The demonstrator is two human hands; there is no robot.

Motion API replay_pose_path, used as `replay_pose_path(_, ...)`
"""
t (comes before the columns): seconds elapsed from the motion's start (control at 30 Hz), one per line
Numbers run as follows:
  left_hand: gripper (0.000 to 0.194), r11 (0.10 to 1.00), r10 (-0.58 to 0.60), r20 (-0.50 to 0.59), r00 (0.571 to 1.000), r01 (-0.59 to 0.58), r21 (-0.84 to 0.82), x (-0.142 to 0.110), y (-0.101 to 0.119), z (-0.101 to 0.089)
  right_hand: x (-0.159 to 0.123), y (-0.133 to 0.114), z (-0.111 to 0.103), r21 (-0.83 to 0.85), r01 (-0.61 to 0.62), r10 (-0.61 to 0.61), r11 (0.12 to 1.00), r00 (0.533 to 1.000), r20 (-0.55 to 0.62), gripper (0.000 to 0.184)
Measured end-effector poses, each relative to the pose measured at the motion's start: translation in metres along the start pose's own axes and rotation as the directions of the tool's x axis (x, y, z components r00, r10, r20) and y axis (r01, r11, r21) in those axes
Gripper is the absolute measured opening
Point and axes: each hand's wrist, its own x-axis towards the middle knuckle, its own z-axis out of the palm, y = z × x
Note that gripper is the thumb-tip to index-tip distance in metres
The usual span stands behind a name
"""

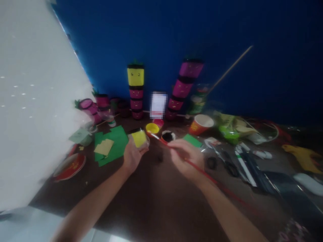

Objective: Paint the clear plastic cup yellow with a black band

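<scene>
My left hand is closed around a small cup with a yellow painted side, tilted above the table. Between the fingers of my right hand is a long red paintbrush. Its bristle tip reaches over the near edge of a small pot of yellow paint; whether it touches the paint I cannot tell. A pot of black paint stands just beyond my right hand, and a pink pot sits behind the yellow one. Motion blurs the picture.
Stacks of painted cups, one yellow-topped and one magenta, stand by the blue wall. Green paper lies left, beside a red-rimmed dish. Rightward are a paper cup, scissors, a white-green cutter and a yellow glue gun.
</scene>
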Motion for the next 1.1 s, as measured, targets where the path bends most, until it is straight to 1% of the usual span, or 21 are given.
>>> replay_pose_path(0.07,0.031,0.999,0.037,0.006,0.999,-0.037,-0.007,0.000,-0.001,0.000,-0.008,-0.008,0.004,0.009,0.102,-0.103,0.995,0.994,0.036,0.018)
replay_pose_path(0.17,0.032,0.997,0.075,0.038,0.996,-0.074,-0.017,-0.001,-0.003,-0.002,-0.015,-0.013,0.013,0.029,0.155,-0.157,0.987,0.986,0.056,0.020)
replay_pose_path(0.27,0.033,0.997,0.078,0.047,0.996,-0.077,-0.021,-0.002,-0.002,-0.001,-0.019,-0.013,0.017,0.036,0.162,-0.164,0.986,0.985,0.048,0.021)
replay_pose_path(0.43,0.034,0.998,0.065,0.019,0.998,-0.065,-0.004,-0.006,-0.001,0.003,-0.023,-0.012,0.020,0.047,0.171,-0.174,0.984,0.983,0.059,0.020)
replay_pose_path(0.6,0.031,0.997,0.067,-0.025,0.997,-0.067,-0.030,-0.002,-0.003,0.000,-0.026,-0.010,0.019,0.070,0.192,-0.198,0.979,0.976,0.093,0.020)
replay_pose_path(0.73,0.029,0.995,0.085,-0.005,0.996,-0.085,-0.053,-0.001,-0.003,-0.003,-0.026,-0.012,0.017,0.086,0.192,-0.199,0.978,0.976,0.086,0.020)
replay_pose_path(0.9,0.029,0.998,0.054,-0.014,0.998,-0.055,-0.017,-0.001,-0.002,-0.003,-0.025,-0.014,0.020,0.069,0.168,-0.173,0.983,0.981,0.083,0.022)
replay_pose_path(1.03,0.030,0.994,0.097,-0.005,0.995,-0.097,-0.042,0.000,-0.004,-0.005,-0.027,-0.013,0.020,0.072,0.183,-0.189,0.981,0.977,0.099,0.020)
replay_pose_path(1.1,0.029,0.994,0.092,-0.009,0.996,-0.093,-0.061,0.000,-0.005,-0.006,-0.027,-0.013,0.020,0.081,0.194,-0.201,0.978,0.975,0.091,0.021)
